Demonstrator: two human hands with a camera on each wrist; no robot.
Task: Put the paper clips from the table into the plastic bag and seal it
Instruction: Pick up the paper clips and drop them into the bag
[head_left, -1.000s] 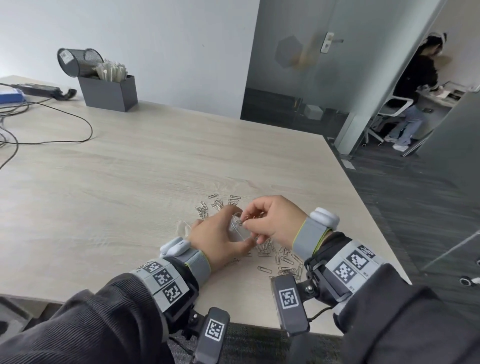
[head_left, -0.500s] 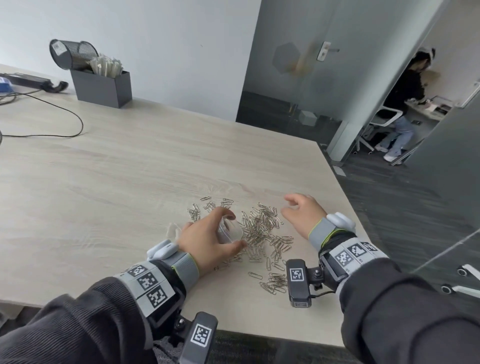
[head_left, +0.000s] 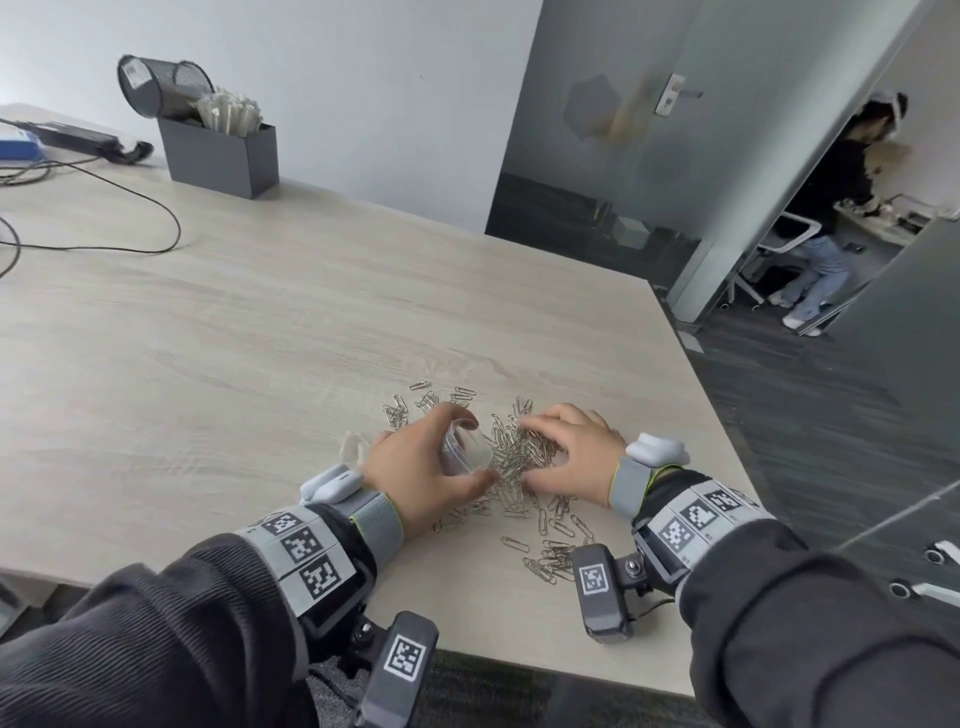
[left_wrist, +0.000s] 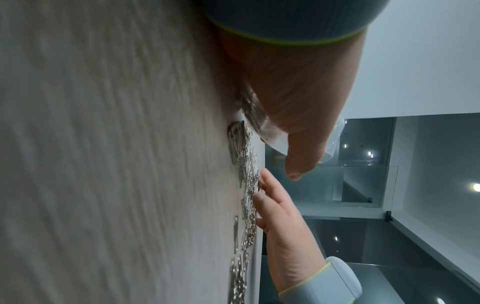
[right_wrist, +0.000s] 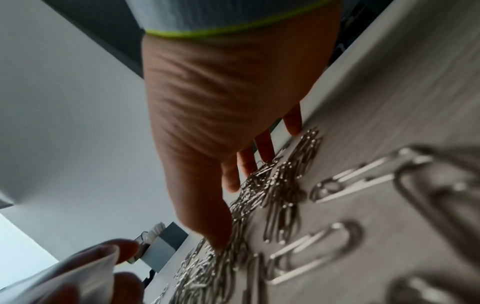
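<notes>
two hands are over one table: one left hand and one right hand. there is one plastic bag and a heap of paper clips too many and too tangled to count, with more scattered around it. farther back stand one dark box, one mesh cup tipped on it, and one person beyond the doorway.

Plastic bag mostly behind left hand.
</notes>
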